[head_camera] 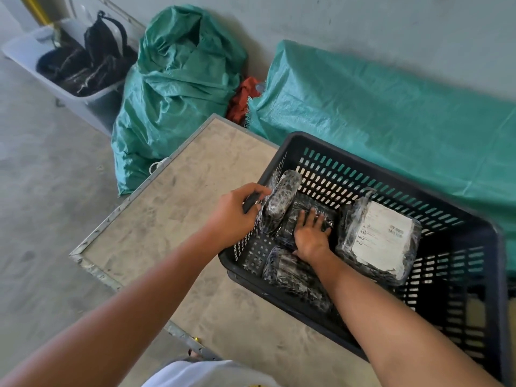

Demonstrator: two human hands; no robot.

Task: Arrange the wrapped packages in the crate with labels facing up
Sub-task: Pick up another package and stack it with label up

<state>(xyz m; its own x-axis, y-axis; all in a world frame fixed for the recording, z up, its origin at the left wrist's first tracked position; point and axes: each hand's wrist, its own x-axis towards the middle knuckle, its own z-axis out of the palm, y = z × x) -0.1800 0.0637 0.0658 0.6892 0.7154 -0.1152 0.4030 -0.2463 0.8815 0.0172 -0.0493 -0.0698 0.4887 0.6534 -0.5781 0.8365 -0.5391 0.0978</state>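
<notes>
Slatted black plastic crate (391,174), glossy film-wrapped packages (282,202), flat white label (381,236)

Both bare forearms reach away from the body toward the far right, roughly side by side. The left hand (233,216) is knuckles-up, its fingers curled over and closed around a dark edge, thumb tucked toward the right. The right hand (311,233) lies a little to the right and nearer, palm down, fingers spread and pressed flat, wrist bent slightly upward. The two hands sit near each other without touching
</notes>
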